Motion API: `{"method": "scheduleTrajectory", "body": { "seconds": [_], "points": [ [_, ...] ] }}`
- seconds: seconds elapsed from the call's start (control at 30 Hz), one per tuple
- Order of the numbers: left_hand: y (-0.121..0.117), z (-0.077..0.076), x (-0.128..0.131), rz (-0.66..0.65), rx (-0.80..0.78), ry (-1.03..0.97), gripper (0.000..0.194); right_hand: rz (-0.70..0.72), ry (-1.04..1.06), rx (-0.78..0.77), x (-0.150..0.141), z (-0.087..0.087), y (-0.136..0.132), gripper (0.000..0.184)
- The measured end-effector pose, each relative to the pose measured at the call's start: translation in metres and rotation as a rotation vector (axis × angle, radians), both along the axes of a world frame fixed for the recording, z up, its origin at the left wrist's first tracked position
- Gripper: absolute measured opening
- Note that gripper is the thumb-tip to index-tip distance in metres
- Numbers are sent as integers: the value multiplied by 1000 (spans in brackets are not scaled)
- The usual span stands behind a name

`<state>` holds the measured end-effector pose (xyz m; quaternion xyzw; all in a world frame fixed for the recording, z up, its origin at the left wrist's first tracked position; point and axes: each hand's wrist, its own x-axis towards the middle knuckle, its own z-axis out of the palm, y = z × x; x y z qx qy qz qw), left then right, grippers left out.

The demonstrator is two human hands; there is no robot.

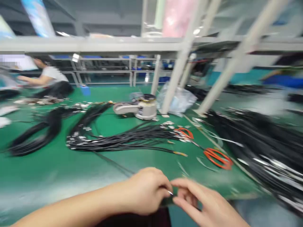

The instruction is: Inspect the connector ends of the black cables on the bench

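Observation:
My left hand (146, 190) and my right hand (201, 201) meet at the near edge of the green table (59, 170). The left hand's fingers are curled and pinch a small thin piece with a bright tip (170, 193). My right hand's fingertips pinch the same spot from the right. The piece is too small and blurred to name. Just beyond the hands lies a bundle of black cables (127, 140) with light tags at its ends.
Orange-handled scissors (217, 157) lie to the right, a second orange pair (186, 133) further back. A tape dispenser (139, 108) and a plastic bag (180, 99) stand behind. Black cable piles sit at left (40, 132) and right (265, 148). Another person (50, 80) works far left.

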<state>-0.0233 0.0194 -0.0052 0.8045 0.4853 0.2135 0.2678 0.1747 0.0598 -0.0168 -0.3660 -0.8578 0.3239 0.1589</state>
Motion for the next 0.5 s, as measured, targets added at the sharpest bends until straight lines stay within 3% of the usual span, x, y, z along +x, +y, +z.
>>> {"method": "scheduleTrajectory", "body": {
  "seconds": [0.1,0.23,0.4,0.5],
  "points": [
    [5,2,14,70,-98,-94,14,-216,50,-84,37,20,-6,24],
    [17,-7,20,46,-190,-70,15,-390,164,-165,73,14,-23,15],
    [16,-15,30,26,-149,-25,16,-464,228,-280,66,-12,-35,13],
    [16,-16,41,-11,-82,5,17,-526,290,-321,56,-17,-35,12]
  ]
}}
